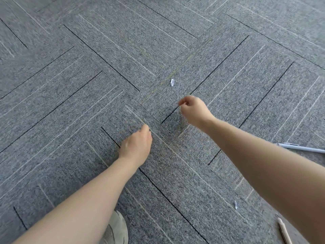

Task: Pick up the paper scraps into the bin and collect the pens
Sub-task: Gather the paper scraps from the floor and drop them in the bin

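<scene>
While both hands curl fingers shut | scrap ahead, carpet open | pen R edge

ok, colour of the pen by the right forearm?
Pale blue-grey pen, seen in the head view.

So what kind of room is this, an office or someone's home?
Probably an office or a similar workplace, though only the floor shows. It is laid with grey carpet tiles in a striped commercial pattern, and a grey pen and small paper scraps lie on it.
</scene>
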Tool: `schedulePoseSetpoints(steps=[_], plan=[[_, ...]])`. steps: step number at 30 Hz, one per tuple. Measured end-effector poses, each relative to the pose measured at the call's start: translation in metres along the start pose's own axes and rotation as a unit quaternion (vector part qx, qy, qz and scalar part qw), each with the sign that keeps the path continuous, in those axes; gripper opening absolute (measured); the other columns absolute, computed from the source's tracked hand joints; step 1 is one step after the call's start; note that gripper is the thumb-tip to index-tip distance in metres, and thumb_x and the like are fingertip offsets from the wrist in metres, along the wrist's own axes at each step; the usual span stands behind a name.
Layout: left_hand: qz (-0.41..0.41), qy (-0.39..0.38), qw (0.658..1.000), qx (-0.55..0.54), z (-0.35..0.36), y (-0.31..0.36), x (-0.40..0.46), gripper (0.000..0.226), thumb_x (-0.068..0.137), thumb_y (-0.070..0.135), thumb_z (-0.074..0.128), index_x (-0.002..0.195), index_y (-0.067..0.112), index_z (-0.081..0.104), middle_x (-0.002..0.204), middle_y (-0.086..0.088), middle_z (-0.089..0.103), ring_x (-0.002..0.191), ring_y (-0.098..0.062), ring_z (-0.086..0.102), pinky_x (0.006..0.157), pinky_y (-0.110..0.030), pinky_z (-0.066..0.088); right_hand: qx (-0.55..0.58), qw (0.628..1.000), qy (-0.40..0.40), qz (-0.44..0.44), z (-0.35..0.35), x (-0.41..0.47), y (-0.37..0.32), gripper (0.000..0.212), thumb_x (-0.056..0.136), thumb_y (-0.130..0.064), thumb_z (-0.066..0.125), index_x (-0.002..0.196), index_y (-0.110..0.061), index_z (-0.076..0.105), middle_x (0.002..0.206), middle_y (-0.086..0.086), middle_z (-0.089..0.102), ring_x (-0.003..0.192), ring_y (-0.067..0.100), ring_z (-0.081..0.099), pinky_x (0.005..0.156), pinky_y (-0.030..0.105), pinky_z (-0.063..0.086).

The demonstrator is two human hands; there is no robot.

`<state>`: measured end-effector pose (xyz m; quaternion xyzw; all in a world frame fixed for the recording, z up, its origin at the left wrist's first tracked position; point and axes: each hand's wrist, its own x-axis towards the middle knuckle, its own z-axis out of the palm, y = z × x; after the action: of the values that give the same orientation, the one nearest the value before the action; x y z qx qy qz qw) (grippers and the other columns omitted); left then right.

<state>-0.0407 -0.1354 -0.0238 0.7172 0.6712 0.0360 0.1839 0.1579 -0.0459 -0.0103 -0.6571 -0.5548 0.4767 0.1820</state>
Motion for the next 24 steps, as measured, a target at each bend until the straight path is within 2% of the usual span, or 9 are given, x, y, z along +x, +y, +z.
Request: schedulePoseSetpoints(steps=[2,6,11,14,16,18,20,22,24], plan=[[-0.048,0.022,0.994,-0.096,-0.004,0.003,0.010,0.025,0.101,0.026,0.031,0.081,0.014,0.040,0.054,0.002,0.044,0.042,-0.014,0.036,0.039,-0.026,0.026,-0.039,0.998,0.031,-0.024,-0.002,0.027,-0.013,0.022,0.099,-0.010,0.040,0.116,-0.011,0.055,0.089,0.002,0.059,0.052,0.008,0.046,0.039,0.015,0.037],[-0.079,0.052,0.974,-0.205,-0.010,0.008,0.029,0.027,0.098,0.024,0.037,0.073,0.015,0.041,0.053,0.001,0.042,0.044,-0.015,0.033,0.043,-0.028,0.025,-0.138,0.986,0.067,-0.065,0.001,0.074,-0.031,0.031,0.100,-0.019,0.049,0.130,-0.016,0.046,0.099,0.007,0.063,0.054,0.011,0.053,0.039,0.021,0.040],[-0.093,0.062,0.966,-0.234,-0.012,0.010,0.041,0.034,0.099,0.032,0.037,0.067,0.019,0.038,0.052,0.004,0.039,0.043,-0.012,0.030,0.040,-0.026,0.023,-0.228,0.969,0.087,-0.045,0.009,0.103,-0.034,0.027,0.097,-0.024,0.056,0.116,-0.008,0.046,0.075,0.003,0.055,0.062,0.014,0.054,0.058,0.034,0.051],[-0.084,0.073,0.967,-0.227,-0.012,0.010,0.044,0.033,0.099,0.031,0.040,0.068,0.020,0.038,0.052,0.006,0.040,0.042,-0.009,0.031,0.035,-0.018,0.022,-0.298,0.948,0.096,-0.055,0.013,0.111,-0.032,0.010,0.099,-0.013,0.050,0.107,-0.007,0.049,0.078,0.005,0.056,0.062,0.016,0.052,0.050,0.033,0.046],[-0.083,0.066,0.965,-0.238,-0.011,0.011,0.043,0.030,0.097,0.028,0.042,0.069,0.017,0.040,0.053,0.005,0.041,0.042,-0.010,0.031,0.034,-0.018,0.021,-0.311,0.946,0.073,-0.054,0.011,0.108,-0.035,0.011,0.099,-0.008,0.045,0.108,-0.006,0.052,0.081,0.005,0.056,0.063,0.016,0.052,0.046,0.026,0.038],[-0.087,0.051,0.964,-0.247,-0.010,0.012,0.042,0.024,0.094,0.025,0.046,0.073,0.012,0.042,0.055,0.003,0.041,0.045,-0.013,0.031,0.039,-0.024,0.023,-0.209,0.976,0.045,-0.037,0.005,0.099,-0.034,0.012,0.100,-0.011,0.044,0.101,-0.006,0.054,0.082,0.005,0.057,0.062,0.012,0.050,0.046,0.022,0.038],[-0.098,0.045,0.964,-0.242,-0.009,0.016,0.043,0.015,0.090,0.021,0.048,0.080,0.010,0.044,0.058,0.001,0.042,0.047,-0.016,0.031,0.044,-0.027,0.023,-0.014,0.999,0.031,0.002,-0.008,0.074,-0.028,0.015,0.098,-0.015,0.047,0.091,-0.007,0.057,0.077,0.004,0.058,0.055,0.009,0.047,0.045,0.020,0.040],[-0.095,0.034,0.961,-0.257,-0.005,0.024,0.044,0.006,0.090,0.016,0.046,0.088,0.011,0.043,0.060,0.000,0.042,0.049,-0.018,0.034,0.047,-0.030,0.026,0.154,0.987,0.006,0.037,-0.025,0.036,-0.015,0.014,0.093,-0.009,0.049,0.080,-0.010,0.054,0.067,0.002,0.056,0.045,0.008,0.041,0.038,0.021,0.035],[-0.084,0.009,0.957,-0.278,-0.001,0.038,0.044,0.002,0.092,0.013,0.041,0.092,0.015,0.040,0.065,-0.002,0.044,0.055,-0.022,0.039,0.052,-0.033,0.031,0.260,0.964,-0.029,0.055,-0.042,-0.005,0.005,0.018,0.086,0.002,0.048,0.074,-0.011,0.047,0.061,0.003,0.051,0.040,0.008,0.035,0.034,0.018,0.027]])
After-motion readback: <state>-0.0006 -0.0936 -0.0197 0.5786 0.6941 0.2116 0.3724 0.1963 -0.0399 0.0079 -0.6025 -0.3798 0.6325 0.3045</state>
